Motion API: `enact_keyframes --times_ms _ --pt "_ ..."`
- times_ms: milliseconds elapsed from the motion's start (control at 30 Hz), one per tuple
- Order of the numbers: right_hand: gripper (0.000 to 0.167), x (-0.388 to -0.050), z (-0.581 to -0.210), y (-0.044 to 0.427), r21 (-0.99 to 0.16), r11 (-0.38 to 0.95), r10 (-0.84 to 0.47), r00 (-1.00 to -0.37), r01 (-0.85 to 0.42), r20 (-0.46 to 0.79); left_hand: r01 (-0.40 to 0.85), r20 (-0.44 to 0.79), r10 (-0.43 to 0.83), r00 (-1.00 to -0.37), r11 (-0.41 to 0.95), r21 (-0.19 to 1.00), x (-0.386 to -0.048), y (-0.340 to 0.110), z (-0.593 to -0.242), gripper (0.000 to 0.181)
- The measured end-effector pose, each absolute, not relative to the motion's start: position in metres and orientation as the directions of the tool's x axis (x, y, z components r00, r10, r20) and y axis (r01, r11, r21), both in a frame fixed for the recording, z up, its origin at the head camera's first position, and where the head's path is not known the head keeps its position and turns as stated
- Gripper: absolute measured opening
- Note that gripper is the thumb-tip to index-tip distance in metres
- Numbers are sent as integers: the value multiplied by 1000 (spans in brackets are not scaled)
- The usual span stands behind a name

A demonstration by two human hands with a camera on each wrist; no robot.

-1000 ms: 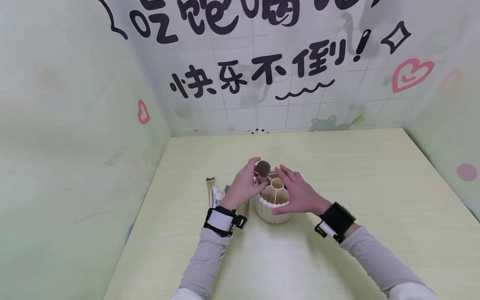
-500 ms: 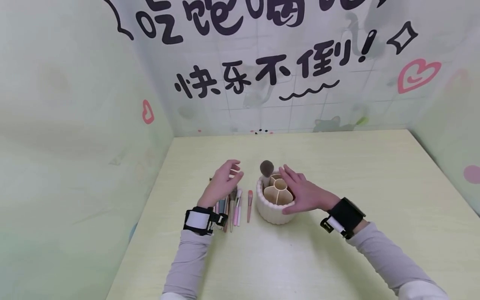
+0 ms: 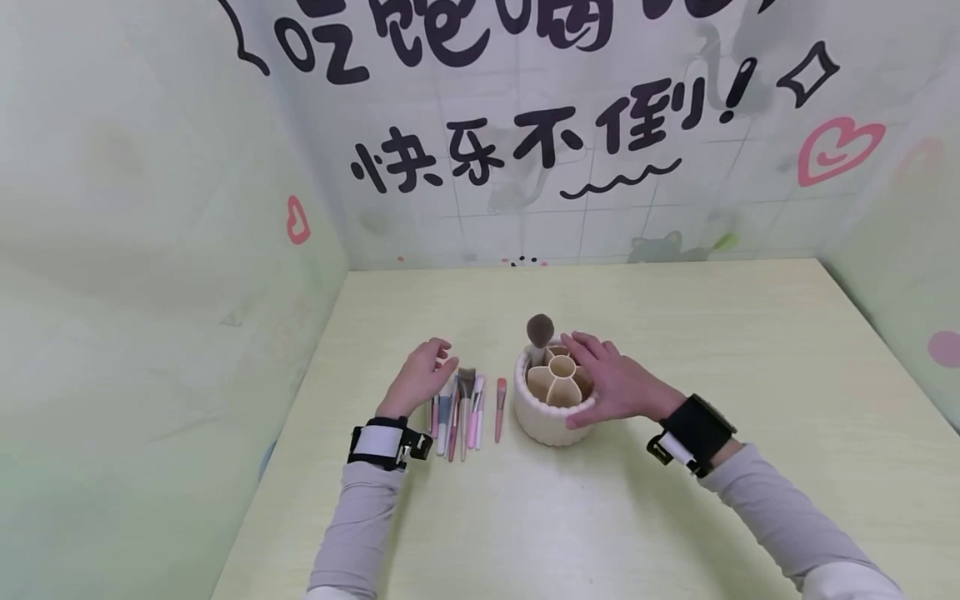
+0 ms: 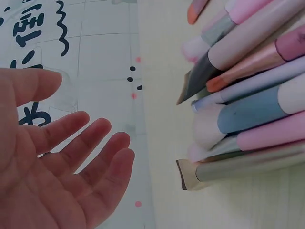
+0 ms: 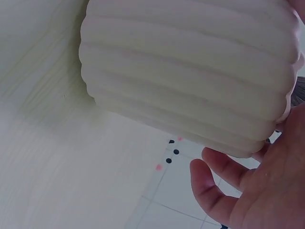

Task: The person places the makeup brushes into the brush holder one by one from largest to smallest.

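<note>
Left hand (image 3: pixel 415 377), empty, loosely spread, hovers left of slim pastel-handled fore-and-aft brushes (image 3: pixel 465 408); right hand (image 3: pixel 624 386) grips ribbed cream pot (image 3: pixel 547 423).

Pale wood-grain table (image 3: pixel 585 521) underneath it all, and just right of the left hand (image 3: pixel 418 377) lies a row of brushes (image 3: pixel 453 423), handles toward the person! One orange-tipped brush (image 3: pixel 500 412) lies apart, farther right, and then the ribbed cream holder (image 3: pixel 551 425), upright, touching the right hand (image 3: pixel 621 386).

Brushes (image 4: pixel 255 114) lie beside the upright, ribbed holder (image 3: pixel 550 425).
</note>
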State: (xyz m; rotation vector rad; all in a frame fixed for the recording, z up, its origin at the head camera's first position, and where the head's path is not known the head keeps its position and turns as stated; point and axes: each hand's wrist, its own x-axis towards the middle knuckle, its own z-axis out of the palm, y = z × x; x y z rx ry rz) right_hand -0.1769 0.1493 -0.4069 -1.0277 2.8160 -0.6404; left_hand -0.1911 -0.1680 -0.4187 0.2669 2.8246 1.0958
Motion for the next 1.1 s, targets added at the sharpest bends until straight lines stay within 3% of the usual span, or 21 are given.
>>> enact_keyframes --times_ms 400,800,1100 --pt "120 -179 -410 150 -607 586 -632 -772 -537 73 81 -58 146 -988 789 609 -190 -176 -438 41" --pt "125 -180 -408 150 -529 641 -628 -776 -556 54 18 -88 81 -993 830 557 -193 -193 -452 46" --pt "125 -179 -415 151 -562 660 -576 -816 -499 48 -66 -167 20 -986 869 491 -191 -198 -456 50"
